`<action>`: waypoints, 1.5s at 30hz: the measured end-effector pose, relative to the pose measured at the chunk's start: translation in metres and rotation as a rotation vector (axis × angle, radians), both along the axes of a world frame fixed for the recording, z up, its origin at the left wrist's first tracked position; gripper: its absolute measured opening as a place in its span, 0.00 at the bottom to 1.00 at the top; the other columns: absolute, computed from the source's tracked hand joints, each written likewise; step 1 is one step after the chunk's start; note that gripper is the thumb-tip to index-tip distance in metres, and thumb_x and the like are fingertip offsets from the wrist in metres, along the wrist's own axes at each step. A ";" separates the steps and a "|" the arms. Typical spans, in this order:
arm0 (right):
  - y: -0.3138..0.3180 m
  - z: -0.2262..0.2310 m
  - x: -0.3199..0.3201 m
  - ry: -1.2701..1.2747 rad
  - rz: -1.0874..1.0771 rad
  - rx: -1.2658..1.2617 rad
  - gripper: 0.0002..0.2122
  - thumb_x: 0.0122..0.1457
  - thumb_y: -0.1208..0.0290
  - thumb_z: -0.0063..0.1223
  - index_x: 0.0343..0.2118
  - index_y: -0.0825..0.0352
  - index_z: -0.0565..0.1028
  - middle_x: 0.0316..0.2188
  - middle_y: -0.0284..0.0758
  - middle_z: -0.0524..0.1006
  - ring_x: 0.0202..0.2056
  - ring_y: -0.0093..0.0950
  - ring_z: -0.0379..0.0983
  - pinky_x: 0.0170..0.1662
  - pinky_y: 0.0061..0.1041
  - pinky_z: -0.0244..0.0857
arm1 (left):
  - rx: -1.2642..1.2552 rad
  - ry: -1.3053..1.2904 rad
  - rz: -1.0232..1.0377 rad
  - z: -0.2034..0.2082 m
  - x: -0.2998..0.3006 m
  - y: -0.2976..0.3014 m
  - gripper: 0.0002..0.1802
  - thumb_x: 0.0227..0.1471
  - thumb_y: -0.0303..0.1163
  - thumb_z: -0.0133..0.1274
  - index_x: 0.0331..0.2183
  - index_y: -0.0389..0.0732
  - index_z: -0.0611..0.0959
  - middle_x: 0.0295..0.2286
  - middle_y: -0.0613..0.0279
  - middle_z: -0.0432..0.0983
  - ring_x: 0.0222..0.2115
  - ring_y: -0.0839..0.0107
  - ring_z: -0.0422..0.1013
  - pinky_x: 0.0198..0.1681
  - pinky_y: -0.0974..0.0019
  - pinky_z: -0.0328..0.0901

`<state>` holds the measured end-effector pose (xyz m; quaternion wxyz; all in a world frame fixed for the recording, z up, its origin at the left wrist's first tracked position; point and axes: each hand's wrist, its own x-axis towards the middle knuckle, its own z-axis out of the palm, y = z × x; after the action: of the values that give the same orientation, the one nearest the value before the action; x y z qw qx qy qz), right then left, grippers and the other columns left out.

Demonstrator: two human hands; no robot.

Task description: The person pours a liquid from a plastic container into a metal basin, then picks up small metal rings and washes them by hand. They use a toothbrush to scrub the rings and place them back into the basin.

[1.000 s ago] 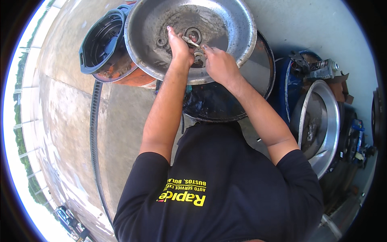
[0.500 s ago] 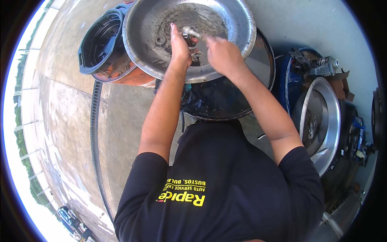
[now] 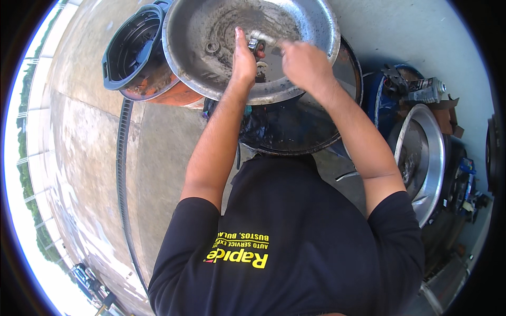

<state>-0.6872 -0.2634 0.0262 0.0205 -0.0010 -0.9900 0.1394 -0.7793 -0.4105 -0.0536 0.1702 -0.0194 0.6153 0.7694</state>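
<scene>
A wide grey metal basin [image 3: 174, 58] with dark grime inside lies beneath both hands. My left hand [image 3: 244, 64] is over its near part, closed around a small dark metal part [image 3: 255, 46], whose full shape the fingers hide. My right hand [image 3: 310, 64], blurred by motion, is wrapped round a short tool with a pale head, which looks like a brush [image 3: 266, 38]. The brush's head touches or nearly touches the metal part. A loose metal ring [image 3: 212, 47] lies in the basin, left of my left hand.
Under the basin stands a black-topped drum [image 3: 300, 134]. To the left, a black drain pan [image 3: 117, 79] rests on an orange drum [image 3: 171, 95]. On the right are a blue drum [image 3: 373, 100], a spray can [image 3: 429, 92] and a second metal basin [image 3: 436, 163]. A dark floor grate [image 3: 122, 158] runs along the left.
Both hands, with the metal part and the brush, have shifted slightly right and up. My right hand stays blurred in both frames. The ring remains in the basin.
</scene>
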 end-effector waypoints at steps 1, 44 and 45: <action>-0.003 0.001 0.005 0.000 0.033 0.019 0.16 0.66 0.68 0.47 0.53 0.65 0.78 0.39 0.47 0.83 0.43 0.46 0.82 0.46 0.47 0.77 | 0.033 -0.008 0.020 0.004 0.000 0.001 0.40 0.69 0.66 0.30 0.47 0.39 0.78 0.26 0.63 0.75 0.24 0.74 0.68 0.34 0.68 0.64; 0.028 -0.019 0.006 0.087 0.043 -0.155 0.15 0.67 0.65 0.47 0.51 0.62 0.81 0.40 0.49 0.84 0.43 0.49 0.81 0.47 0.49 0.75 | -0.873 0.898 0.034 -0.010 0.009 -0.021 0.18 0.53 0.41 0.70 0.41 0.38 0.89 0.34 0.56 0.86 0.33 0.70 0.79 0.42 0.64 0.71; 0.034 -0.026 0.002 0.047 0.005 -0.140 0.15 0.67 0.65 0.46 0.51 0.62 0.81 0.40 0.48 0.84 0.42 0.49 0.81 0.47 0.49 0.75 | -0.864 0.883 0.038 -0.012 0.008 -0.022 0.18 0.53 0.42 0.70 0.40 0.40 0.90 0.33 0.56 0.86 0.31 0.69 0.79 0.41 0.63 0.71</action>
<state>-0.6853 -0.2297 0.0002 0.0430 0.0035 -0.9771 0.2081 -0.7717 -0.4325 -0.0655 -0.1374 0.2227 0.8834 0.3888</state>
